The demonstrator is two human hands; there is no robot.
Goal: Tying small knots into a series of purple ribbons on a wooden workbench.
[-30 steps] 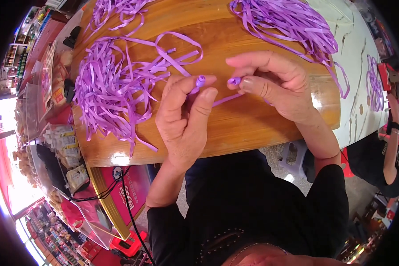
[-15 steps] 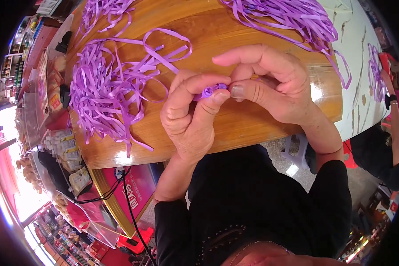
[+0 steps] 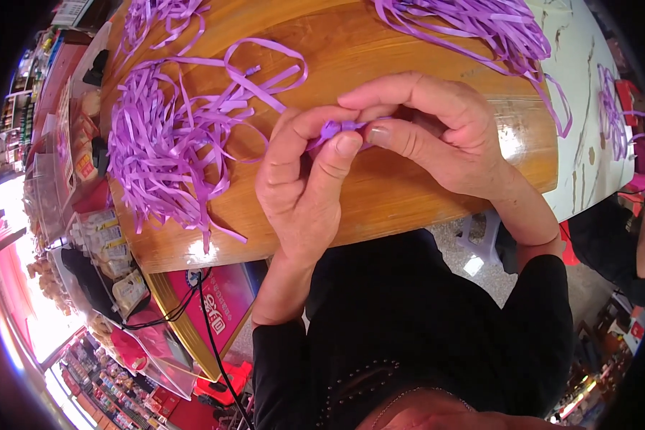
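A small curled or knotted bit of purple ribbon (image 3: 332,130) is pinched between the thumb and index finger of my left hand (image 3: 299,183). From its right side a short strip runs to my right hand (image 3: 441,140), whose thumb and fingertips close on it. My fingertips nearly meet above the wooden table (image 3: 380,193), and they hide part of the ribbon. Left of my hands lies a loose heap of purple ribbons (image 3: 161,143), with one looped strand trailing toward my left hand.
More purple ribbons (image 3: 473,32) pile up at the far right of the table, and others (image 3: 154,25) at the far left. A white marbled surface (image 3: 577,143) adjoins on the right. Beside it sits a person in dark clothes (image 3: 613,240). A black cable (image 3: 211,337) hangs at lower left.
My right index finger has come down toward my left fingertips, and the right fingers have closed on the ribbon strip. The ribbon's curl has turned. The other person's hand has withdrawn at the right.
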